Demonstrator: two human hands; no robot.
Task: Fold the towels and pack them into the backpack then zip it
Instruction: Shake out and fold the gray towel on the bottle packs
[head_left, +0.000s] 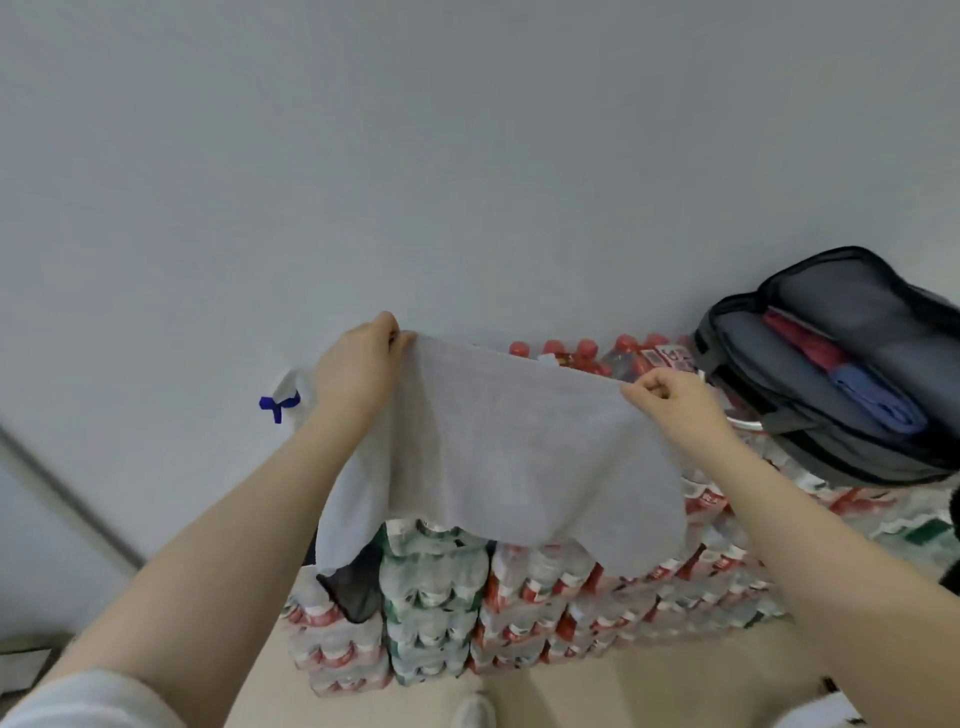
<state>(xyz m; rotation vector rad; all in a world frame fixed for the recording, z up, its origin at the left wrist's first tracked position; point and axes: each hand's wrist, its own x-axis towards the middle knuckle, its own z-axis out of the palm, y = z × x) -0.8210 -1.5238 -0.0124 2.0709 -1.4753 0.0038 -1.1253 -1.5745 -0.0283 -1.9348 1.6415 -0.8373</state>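
A white towel (509, 447) hangs spread out in the air in front of me. My left hand (358, 364) pinches its upper left corner and my right hand (675, 400) pinches its upper right corner. The towel's lower edge droops over stacked packs of bottles. A grey and black backpack (810, 415) lies unzipped on the stack at the right. Inside it sit a folded red cloth (805, 338) and a folded blue cloth (878, 400).
Shrink-wrapped packs of bottled water (519, 608) are stacked several layers high against a plain grey wall. Red-capped bottles (587, 353) stand on top behind the towel. A dark cloth (353, 587) hangs at the stack's left. My shoe (472, 712) stands on the tan floor.
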